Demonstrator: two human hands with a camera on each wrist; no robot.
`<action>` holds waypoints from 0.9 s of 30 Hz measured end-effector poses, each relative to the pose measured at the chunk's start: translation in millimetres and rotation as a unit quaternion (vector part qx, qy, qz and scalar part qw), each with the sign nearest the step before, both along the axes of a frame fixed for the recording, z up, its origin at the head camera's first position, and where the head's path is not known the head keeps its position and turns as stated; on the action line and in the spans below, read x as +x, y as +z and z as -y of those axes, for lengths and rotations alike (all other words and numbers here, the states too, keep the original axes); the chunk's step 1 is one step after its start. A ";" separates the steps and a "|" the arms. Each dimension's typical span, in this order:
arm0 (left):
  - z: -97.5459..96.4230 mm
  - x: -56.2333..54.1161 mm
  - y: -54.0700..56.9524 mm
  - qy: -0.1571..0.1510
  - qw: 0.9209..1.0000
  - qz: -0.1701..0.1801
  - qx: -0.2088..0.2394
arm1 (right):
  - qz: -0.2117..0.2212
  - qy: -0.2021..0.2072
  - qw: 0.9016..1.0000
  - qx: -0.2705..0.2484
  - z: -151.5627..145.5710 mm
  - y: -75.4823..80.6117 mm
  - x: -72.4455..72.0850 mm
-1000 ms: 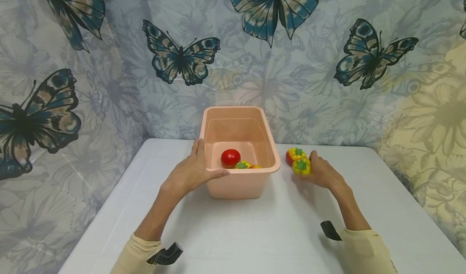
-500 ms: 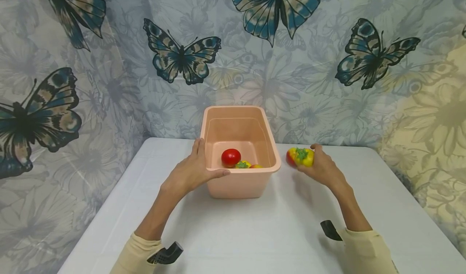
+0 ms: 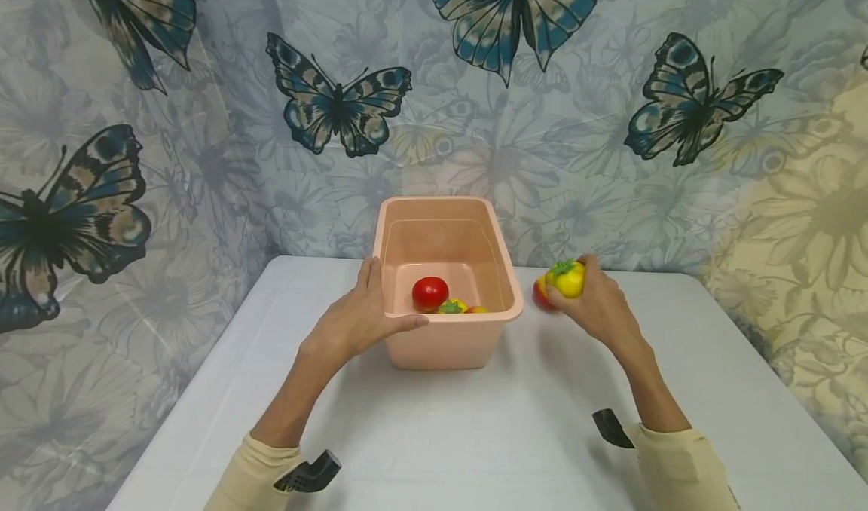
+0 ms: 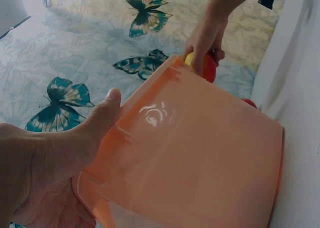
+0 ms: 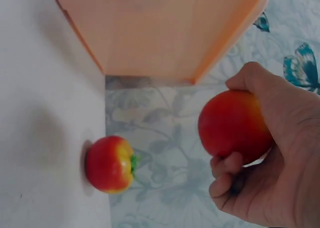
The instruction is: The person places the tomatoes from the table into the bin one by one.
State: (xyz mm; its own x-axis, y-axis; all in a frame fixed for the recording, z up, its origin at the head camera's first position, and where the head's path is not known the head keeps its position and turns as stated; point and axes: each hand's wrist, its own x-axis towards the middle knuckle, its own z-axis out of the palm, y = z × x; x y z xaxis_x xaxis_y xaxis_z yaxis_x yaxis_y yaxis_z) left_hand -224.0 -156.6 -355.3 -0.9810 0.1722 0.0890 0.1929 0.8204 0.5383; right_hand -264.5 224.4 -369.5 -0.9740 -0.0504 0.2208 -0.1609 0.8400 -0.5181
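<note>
A peach-coloured plastic bin (image 3: 441, 345) stands on the table. My left hand (image 3: 353, 319) rests on its near left corner, fingers straight along the left side and thumb along the front rim. My right hand (image 3: 600, 307) holds a red and yellow bell pepper (image 3: 566, 279) with a green top, raised off the table to the bin's right. Beneath it a second such pepper (image 5: 109, 164) sits on the table, partly covered in the head view. Inside the bin lie a smooth red tomato (image 3: 430, 294) and the tops of two red-yellow pieces, mostly hidden by the front wall.
White cloth covers the table (image 3: 434, 436). A butterfly-print curtain (image 3: 570, 194) hangs close behind the table's back edge and down both sides. Black wrist cameras are strapped at both sleeves.
My right hand has lifted the bell pepper up and slightly away from me, off the table beside the other one. The left hand and bin have stayed put.
</note>
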 end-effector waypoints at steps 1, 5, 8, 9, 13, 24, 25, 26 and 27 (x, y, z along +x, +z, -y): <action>-0.1 -0.1 0.1 0.000 1.000 0.001 -0.001 | -0.010 -0.004 1.000 -0.003 0.5 0.6 0.5; -0.3 -0.3 0.2 -0.002 1.000 -0.001 -0.004 | -0.042 -0.025 0.999 -0.015 4.0 4.6 2.0; -0.5 0.0 0.6 -0.002 1.000 -0.001 -0.004 | -0.052 -0.029 0.998 -0.038 9.5 9.1 2.5; -0.6 0.0 0.7 0.000 1.000 0.000 -0.003 | -0.052 -0.028 0.997 -0.046 11.7 10.6 2.6; 0.0 -0.2 0.0 0.002 1.000 0.001 -0.005 | -0.053 -0.012 0.996 -0.072 22.0 16.9 1.9; 0.7 -1.3 -0.9 0.001 1.000 -0.003 -0.004 | -0.064 0.042 0.995 -0.059 51.6 31.6 -10.9; 0.6 -1.4 -1.1 0.001 1.000 -0.003 -0.004 | -0.066 0.046 0.995 -0.060 54.3 31.9 -12.1; 0.6 -1.3 -1.3 0.001 1.000 -0.004 -0.003 | -0.068 0.049 0.995 -0.060 56.9 32.4 -13.5; 0.6 -1.2 -1.3 0.000 1.000 -0.004 -0.002 | -0.070 0.054 0.994 -0.059 59.2 32.7 -15.1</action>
State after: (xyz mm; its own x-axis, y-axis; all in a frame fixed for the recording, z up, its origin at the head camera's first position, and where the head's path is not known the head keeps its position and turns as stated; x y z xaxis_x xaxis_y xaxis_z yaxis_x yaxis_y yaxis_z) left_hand -225.2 -157.1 -356.6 -0.9804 0.1720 0.0957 0.1964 0.8228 0.5333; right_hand -279.5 165.2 -336.7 -0.9239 -0.1194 0.3636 -0.3242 0.7487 -0.5782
